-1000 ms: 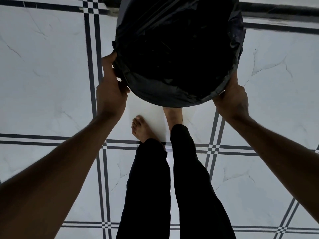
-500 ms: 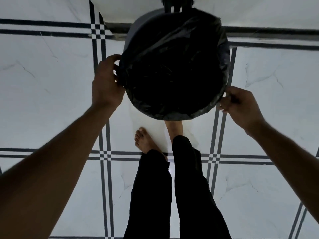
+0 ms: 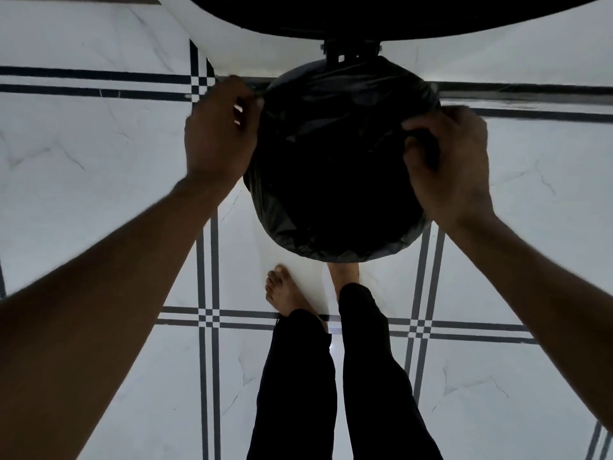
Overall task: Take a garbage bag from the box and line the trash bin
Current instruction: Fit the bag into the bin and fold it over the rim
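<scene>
A round trash bin stands on the floor in front of my feet, fully covered by a black garbage bag (image 3: 335,180) that is draped into it and folded over its rim. My left hand (image 3: 220,127) pinches the bag's edge at the bin's upper left rim. Over the right rim, my right hand (image 3: 447,161) has its fingers curled into the plastic. The bin's own wall is hidden under the bag. No box is in view.
White marble-look floor tiles (image 3: 99,180) with dark double stripes surround the bin. A large dark round object on a bracket (image 3: 351,51) hangs over the far side at the top edge. My bare feet (image 3: 285,290) stand just behind the bin.
Both hands have moved up from the bin's lower sides to its upper rim and closed on the bag's edge. The bin now sits lower in view, and the dark object above has appeared.
</scene>
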Demonstrator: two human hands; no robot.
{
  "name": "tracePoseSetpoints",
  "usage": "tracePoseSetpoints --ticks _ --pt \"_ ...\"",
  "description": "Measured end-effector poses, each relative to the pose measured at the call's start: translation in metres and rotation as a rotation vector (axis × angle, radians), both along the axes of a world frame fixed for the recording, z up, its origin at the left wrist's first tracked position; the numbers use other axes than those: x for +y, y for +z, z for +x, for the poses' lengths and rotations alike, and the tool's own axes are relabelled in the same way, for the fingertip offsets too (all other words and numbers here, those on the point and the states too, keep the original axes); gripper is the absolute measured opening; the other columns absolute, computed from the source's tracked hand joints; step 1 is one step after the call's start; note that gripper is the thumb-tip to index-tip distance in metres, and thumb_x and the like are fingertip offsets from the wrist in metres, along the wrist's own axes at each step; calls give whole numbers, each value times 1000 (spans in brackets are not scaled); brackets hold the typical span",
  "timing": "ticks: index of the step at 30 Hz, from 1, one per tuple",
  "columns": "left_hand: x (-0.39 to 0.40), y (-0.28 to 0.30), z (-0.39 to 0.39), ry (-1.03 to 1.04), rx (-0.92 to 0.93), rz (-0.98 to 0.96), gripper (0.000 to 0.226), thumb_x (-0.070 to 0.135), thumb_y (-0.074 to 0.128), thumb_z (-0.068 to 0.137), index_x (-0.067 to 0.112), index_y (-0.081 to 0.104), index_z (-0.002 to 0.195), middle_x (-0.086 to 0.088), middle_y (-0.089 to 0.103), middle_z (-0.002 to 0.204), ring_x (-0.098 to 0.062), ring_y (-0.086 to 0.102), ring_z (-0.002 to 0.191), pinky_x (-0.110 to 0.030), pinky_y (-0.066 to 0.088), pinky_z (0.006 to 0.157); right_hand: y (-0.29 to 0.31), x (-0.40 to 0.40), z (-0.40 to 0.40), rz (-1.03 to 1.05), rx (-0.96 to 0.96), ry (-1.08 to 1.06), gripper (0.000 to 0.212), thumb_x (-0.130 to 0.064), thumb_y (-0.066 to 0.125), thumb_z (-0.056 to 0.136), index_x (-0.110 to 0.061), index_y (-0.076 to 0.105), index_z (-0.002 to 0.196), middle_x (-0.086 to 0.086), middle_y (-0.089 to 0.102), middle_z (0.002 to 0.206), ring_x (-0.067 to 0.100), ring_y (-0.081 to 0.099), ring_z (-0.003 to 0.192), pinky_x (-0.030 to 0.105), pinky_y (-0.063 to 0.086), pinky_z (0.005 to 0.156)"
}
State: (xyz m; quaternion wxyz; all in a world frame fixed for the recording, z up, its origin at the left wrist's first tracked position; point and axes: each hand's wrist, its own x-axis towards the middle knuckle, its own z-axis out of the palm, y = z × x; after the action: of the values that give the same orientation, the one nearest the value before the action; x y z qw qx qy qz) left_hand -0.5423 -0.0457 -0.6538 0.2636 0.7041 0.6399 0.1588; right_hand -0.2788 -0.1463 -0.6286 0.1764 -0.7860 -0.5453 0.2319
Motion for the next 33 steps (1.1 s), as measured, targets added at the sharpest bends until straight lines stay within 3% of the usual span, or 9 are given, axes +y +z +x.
tracePoseSetpoints --ticks 6,10,18,19,20,22,26,31,33 --pt "32 -12 11 37 -19 -46 22 28 52 94 13 67 100 13 62 90 1 55 78 1 34 65 -11 46 3 -25 -45 39 47 -22 48 94 -12 51 139 11 53 135 23 55 118 19 40 88" --pt "50 -26 13 134 -54 -153 11 27 60 88 26 70 93 14 67 88 0 62 80 -18 50 75 -16 55 13 -81 -78 126 43 -29 45 96 -14 51 137 11 51 135 24 55 116 26 44 79" --pt "70 -50 16 176 -328 -442 14 21 75 85 9 74 90 20 66 60 6 58 54 -19 52 59 -26 61 21 -239 -57 281 55 -31 30 108 -11 19 157 12 34 158 25 33 146 29 28 115" --pt "36 -80 25 265 -302 -497 23 32 68 90 10 72 93 17 71 67 -1 60 61 -30 56 71 -27 62 22 -250 -21 262 54 -33 30 108 -12 22 157 10 35 159 23 31 147 28 24 118" --pt "2 -106 22 423 -4 -505 43 47 52 97 9 70 104 5 77 89 -12 61 80 -39 53 91 -28 64 22 -249 48 202 52 -35 32 107 -15 29 155 7 40 156 19 35 146 29 26 120" --pt "-142 -175 7 479 245 -529 67 53 19 102 6 52 135 -15 57 137 -21 49 120 -41 31 112 -28 68 19 -195 275 -29 42 -39 42 104 -22 55 140 -6 61 138 7 53 130 27 39 113" --pt "-263 -291 -14 506 410 -477 38 23 22 93 14 31 129 -22 53 128 -42 55 110 -52 43 88 -28 82 21 -217 677 -394 17 -33 63 95 -24 76 89 -10 76 86 8 73 87 29 59 84" --pt "-269 -306 -27 648 466 -459 37 20 27 91 13 32 127 -21 53 128 -41 55 107 -51 46 87 -26 102 43 -560 943 -541 42 -36 78 82 -11 72 115 3 76 106 18 75 93 35 61 79" --pt "-266 -306 -33 746 235 -519 35 16 34 92 12 31 127 -21 53 127 -40 56 107 -51 46 87 -27 113 48 -634 925 -482 34 -36 75 85 -15 69 111 -3 75 97 11 73 84 29 61 76"
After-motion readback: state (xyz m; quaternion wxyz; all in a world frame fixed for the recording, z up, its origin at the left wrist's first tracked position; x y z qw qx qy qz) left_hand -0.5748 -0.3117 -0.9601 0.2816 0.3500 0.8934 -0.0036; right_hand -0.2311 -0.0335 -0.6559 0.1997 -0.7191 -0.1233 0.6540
